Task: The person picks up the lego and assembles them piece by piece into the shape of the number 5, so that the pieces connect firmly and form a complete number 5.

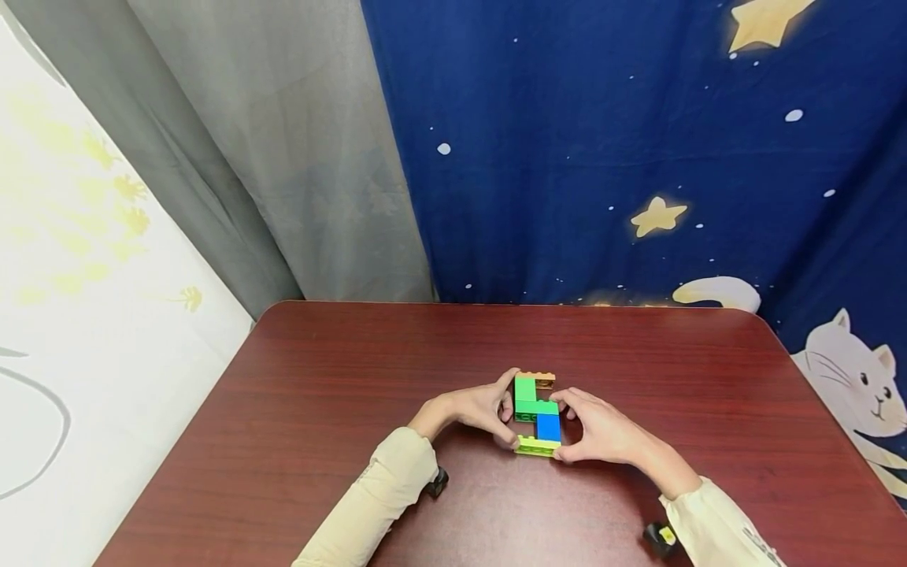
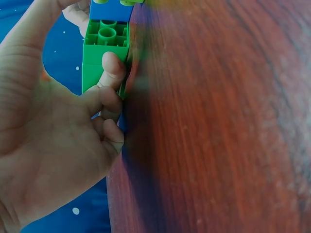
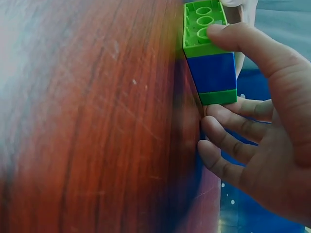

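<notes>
A figure of joined toy building bricks lies on its side on the table, between both hands. In the head view, an orange brick [image 1: 544, 377] is at its far end, then green bricks [image 1: 526, 389], a blue brick [image 1: 549, 427] and a lime brick [image 1: 536, 447] nearest me. My left hand [image 1: 478, 407] grips the figure's left side, thumb at the lime brick and fingers toward the far end. On the right side, my right hand [image 1: 605, 428] holds it with its thumb on the lime brick's hollow underside [image 3: 204, 21]; its fingers are by the green part [image 3: 218, 97].
The brown wooden table [image 1: 340, 362] extends around the bricks. Behind it hang a grey curtain [image 1: 298, 157] and a blue starry curtain [image 1: 538, 157]. Black wrist devices [image 1: 437, 482] sit under the sleeves.
</notes>
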`<state>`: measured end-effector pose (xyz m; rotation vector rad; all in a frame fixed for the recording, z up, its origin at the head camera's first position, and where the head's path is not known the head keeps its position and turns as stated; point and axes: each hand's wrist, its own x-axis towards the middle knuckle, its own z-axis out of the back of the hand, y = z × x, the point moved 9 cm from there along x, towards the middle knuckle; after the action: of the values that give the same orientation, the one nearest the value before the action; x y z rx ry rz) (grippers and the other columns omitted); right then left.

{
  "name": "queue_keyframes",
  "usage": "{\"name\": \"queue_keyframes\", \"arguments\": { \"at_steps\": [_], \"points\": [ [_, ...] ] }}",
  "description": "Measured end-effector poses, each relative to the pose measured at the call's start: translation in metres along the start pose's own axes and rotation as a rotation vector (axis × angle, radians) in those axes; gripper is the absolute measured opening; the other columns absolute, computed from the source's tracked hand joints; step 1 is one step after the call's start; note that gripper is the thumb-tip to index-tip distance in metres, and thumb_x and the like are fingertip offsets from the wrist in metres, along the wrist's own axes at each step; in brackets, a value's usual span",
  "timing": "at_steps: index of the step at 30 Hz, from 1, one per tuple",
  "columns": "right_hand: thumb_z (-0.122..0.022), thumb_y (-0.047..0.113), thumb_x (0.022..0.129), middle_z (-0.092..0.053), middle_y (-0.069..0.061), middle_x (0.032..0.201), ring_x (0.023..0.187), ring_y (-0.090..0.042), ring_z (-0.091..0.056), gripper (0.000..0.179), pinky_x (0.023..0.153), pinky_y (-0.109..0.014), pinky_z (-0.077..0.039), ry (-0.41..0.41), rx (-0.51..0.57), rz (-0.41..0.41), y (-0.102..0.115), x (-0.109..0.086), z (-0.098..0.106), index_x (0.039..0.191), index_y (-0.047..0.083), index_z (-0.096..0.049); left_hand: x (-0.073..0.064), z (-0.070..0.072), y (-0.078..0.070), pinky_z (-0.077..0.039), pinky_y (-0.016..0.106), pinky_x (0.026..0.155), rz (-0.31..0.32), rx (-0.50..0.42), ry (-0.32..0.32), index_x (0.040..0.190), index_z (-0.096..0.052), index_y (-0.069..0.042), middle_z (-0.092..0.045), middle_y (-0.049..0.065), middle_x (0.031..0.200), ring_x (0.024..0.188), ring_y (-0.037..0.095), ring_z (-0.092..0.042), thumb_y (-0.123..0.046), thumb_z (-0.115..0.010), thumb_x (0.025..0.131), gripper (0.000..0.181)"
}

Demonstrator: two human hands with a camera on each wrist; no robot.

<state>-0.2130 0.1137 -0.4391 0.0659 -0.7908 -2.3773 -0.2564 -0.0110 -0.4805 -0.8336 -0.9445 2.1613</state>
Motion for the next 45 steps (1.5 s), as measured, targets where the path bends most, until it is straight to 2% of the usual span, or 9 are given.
{"name": "queue_keyframes", "arguments": {
  "at_steps": [6, 11, 15, 18, 28, 37, 39, 42, 45],
  "points": [
    [-0.082, 0.035, 0.063, -0.055, 0.003, 0.099, 0.081, -0.013, -0.053, 0.07, 0.069, -0.026, -0.046, 0.002, -0.016, -0.002, -0.001, 0.0026, 0.0, 0.118, 0.003, -0.054, 0.0004, -0.0001, 0.0019, -0.04, 0.021, 0.062, 0.013, -0.016, 0.002, 0.143, -0.006, -0.011, -0.053, -0.001, 0.077, 0.067, 0.007, -0.048, -0.025, -0.083, 0.066, 0.11],
    [-0.082, 0.038, 0.062, -0.055, 0.003, 0.1, 0.084, -0.013, -0.051, 0.07, 0.072, -0.028, -0.046, 0.0, -0.056, -0.002, -0.0014, 0.0036, 0.001, 0.117, 0.005, -0.055, -0.0008, 0.0005, 0.0021, -0.039, 0.021, 0.062, 0.034, -0.055, -0.003, 0.145, -0.005, -0.013, -0.052, 0.0, 0.075, 0.067, 0.008, -0.048, -0.024, -0.084, 0.064, 0.114],
    [-0.082, 0.038, 0.062, -0.055, 0.003, 0.1, 0.084, -0.014, -0.051, 0.069, 0.073, -0.029, -0.046, -0.003, -0.062, 0.006, -0.0007, 0.0037, 0.0022, 0.117, 0.006, -0.056, -0.0001, 0.0007, -0.0021, -0.041, 0.022, 0.061, -0.001, -0.073, -0.012, 0.137, -0.017, -0.016, -0.052, 0.003, 0.076, 0.067, 0.01, -0.049, -0.021, -0.085, 0.063, 0.101],
    [-0.081, 0.037, 0.062, -0.055, 0.003, 0.1, 0.084, -0.014, -0.052, 0.068, 0.072, -0.029, -0.046, -0.007, -0.064, 0.003, -0.0007, 0.0038, 0.0023, 0.116, 0.006, -0.056, 0.0, 0.0009, -0.003, -0.041, 0.022, 0.06, -0.008, -0.077, -0.017, 0.135, -0.018, -0.017, -0.052, 0.003, 0.076, 0.067, 0.01, -0.049, -0.021, -0.085, 0.062, 0.099],
    [-0.08, 0.035, 0.059, -0.054, 0.005, 0.094, 0.085, -0.012, -0.051, 0.066, 0.071, -0.029, -0.045, -0.025, -0.122, -0.017, -0.0018, 0.0051, -0.0003, 0.113, 0.008, -0.056, 0.0008, 0.0006, -0.0019, -0.041, 0.021, 0.061, -0.011, -0.06, -0.011, 0.134, -0.018, -0.016, -0.051, 0.002, 0.076, 0.067, 0.009, -0.048, -0.022, -0.084, 0.063, 0.098],
    [-0.081, 0.035, 0.059, -0.052, 0.007, 0.096, 0.086, -0.012, -0.051, 0.065, 0.071, -0.029, -0.045, -0.025, -0.111, -0.041, -0.0036, 0.0038, -0.0008, 0.114, 0.01, -0.055, 0.0011, 0.001, -0.0046, -0.039, 0.021, 0.061, -0.014, -0.032, 0.007, 0.134, -0.016, -0.013, -0.05, 0.002, 0.076, 0.067, 0.009, -0.047, -0.023, -0.083, 0.065, 0.097],
    [-0.08, 0.035, 0.061, -0.052, 0.006, 0.097, 0.087, -0.013, -0.051, 0.067, 0.072, -0.029, -0.045, -0.021, -0.102, -0.045, -0.0041, 0.003, -0.0018, 0.116, 0.009, -0.054, 0.0003, 0.0011, -0.0051, -0.04, 0.021, 0.062, -0.015, -0.029, 0.007, 0.138, -0.012, -0.012, -0.05, 0.001, 0.076, 0.067, 0.008, -0.047, -0.023, -0.083, 0.066, 0.102],
    [-0.081, 0.034, 0.062, -0.052, 0.004, 0.099, 0.089, -0.014, -0.051, 0.071, 0.074, -0.032, -0.046, -0.019, -0.104, -0.039, -0.004, 0.0009, -0.0028, 0.122, 0.007, -0.052, -0.0027, 0.0002, -0.0034, -0.039, 0.021, 0.063, -0.004, -0.059, 0.012, 0.146, 0.006, -0.01, -0.052, 0.002, 0.078, 0.068, 0.008, -0.047, -0.023, -0.083, 0.068, 0.118],
    [-0.081, 0.037, 0.063, -0.053, 0.001, 0.102, 0.093, -0.016, -0.05, 0.081, 0.079, -0.036, -0.045, -0.01, -0.109, -0.035, -0.0036, -0.0014, -0.0027, 0.129, 0.004, -0.048, -0.006, 0.0005, -0.0021, -0.04, 0.021, 0.066, -0.007, -0.089, 0.007, 0.145, 0.02, -0.013, -0.054, 0.002, 0.081, 0.073, 0.009, -0.049, -0.024, -0.082, 0.071, 0.127]
  ]
}}
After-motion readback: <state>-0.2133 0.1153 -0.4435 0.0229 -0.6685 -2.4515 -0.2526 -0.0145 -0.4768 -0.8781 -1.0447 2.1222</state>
